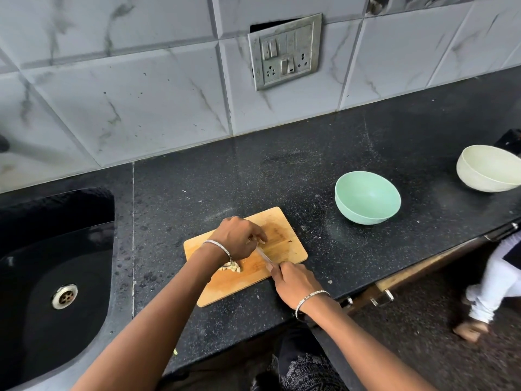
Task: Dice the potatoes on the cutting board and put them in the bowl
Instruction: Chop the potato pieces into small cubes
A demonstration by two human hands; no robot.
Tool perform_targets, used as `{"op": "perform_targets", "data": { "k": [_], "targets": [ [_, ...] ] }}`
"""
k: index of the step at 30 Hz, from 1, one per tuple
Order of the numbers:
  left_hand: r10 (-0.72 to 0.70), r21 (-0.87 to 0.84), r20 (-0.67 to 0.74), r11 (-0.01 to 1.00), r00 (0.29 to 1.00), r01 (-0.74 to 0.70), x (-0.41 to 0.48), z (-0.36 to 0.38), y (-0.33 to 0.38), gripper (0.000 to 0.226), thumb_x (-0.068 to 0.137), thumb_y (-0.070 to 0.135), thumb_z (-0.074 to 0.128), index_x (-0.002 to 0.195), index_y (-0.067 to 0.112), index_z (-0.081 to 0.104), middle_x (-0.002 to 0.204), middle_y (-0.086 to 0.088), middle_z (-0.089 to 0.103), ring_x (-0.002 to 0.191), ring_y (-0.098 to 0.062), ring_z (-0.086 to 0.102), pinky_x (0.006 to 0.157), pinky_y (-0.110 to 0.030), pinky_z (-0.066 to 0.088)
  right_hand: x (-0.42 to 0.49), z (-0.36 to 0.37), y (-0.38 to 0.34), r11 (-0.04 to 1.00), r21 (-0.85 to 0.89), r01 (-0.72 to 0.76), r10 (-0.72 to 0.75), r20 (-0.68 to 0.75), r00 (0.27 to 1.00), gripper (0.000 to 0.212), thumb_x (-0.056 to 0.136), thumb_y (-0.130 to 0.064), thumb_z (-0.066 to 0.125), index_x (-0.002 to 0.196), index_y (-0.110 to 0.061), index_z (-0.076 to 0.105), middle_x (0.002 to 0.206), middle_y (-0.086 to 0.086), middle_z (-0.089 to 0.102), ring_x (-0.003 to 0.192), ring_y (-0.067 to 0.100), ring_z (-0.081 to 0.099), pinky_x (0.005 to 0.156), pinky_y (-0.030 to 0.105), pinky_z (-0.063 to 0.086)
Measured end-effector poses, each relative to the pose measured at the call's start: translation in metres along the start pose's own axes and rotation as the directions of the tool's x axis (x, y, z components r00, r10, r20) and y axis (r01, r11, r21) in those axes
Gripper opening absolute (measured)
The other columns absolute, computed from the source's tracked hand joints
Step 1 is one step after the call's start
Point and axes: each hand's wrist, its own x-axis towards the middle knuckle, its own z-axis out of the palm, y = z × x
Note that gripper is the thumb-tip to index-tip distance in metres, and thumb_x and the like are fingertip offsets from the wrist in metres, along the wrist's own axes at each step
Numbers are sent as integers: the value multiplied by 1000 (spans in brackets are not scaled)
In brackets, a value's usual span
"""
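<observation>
A: Wooden cutting board at lower centre of the frame, flat on a black speckled counter, turned at a slant. On it?

B: Left hand, just up and left of the board's middle, fingers curled down over a pale bit of potato, pinning it to the wood. Small heap of diced pieces below that wrist, near the board's lower left edge.

A: And lower right of that?

B: Right hand, clenched round the handle of a knife. Blade slanting up and left, tip at the potato, right beside the left fingertips. Cannot tell whether the edge meets the wood.

A: Wrists?

B: Thin silver bangle on each.

A: Bowls?

B: Green bowl right of centre, upright on the counter, well apart from the board. Cream bowl at the far right edge, partly cut off.

A: Elsewhere?

B: Black sink filling the lower left, metal drain at its bottom. Marbled grey-white tiles across the top, with a grimy switch plate at upper centre. Someone's white-clad leg and bare foot at the right edge, down on the floor.
</observation>
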Motion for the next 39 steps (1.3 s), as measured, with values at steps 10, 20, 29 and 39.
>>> {"op": "perform_targets", "data": {
  "k": [10, 20, 29, 39],
  "targets": [
    [82, 135, 36, 987, 996, -86, -2, -2, 0, 33, 88, 16, 51, 100, 41, 69, 106, 16, 70, 95, -14, 64, 89, -35, 48, -2, 1, -2, 1000, 1, -5, 5, -31, 1000, 54, 100, -56, 27, 95, -12, 57, 105, 15, 62, 99, 39, 58, 71, 39, 41],
    [107, 117, 45, 987, 993, -111, -3, -1, 2, 37, 87, 10, 47, 104, 33, 72, 113, 11, 69, 103, -19, 62, 106, -37, 36, -18, -4, 6, 1000, 11, 6, -6, -22, 1000, 53, 100, -57, 26, 97, -14, 57, 101, 14, 61, 96, 37, 58, 78, 42, 48],
    [24, -102, -13, 994, 1000, -25, -10, 3, -5, 36, 77, 8, 47, 90, 30, 73, 105, 11, 71, 100, -17, 64, 81, -36, 53, -36, -43, 44, 998, 65, 16, -20, 62, 998, 54, 96, -60, 39, 76, -17, 67, 49, -14, 57, 56, 4, 53, 62, 28, 43],
    [-299, -378, -209, 903, 931, 205, -23, 8, -6, 27, 80, 11, 61, 103, 26, 61, 100, 10, 70, 92, -8, 68, 83, -31, 55, -31, -57, 51, 961, 276, 10, -13, 9, 1000, 51, 93, -60, 47, 72, -18, 68, 46, -8, 46, 39, 7, 40, 45, 21, 30]
  ]
}}
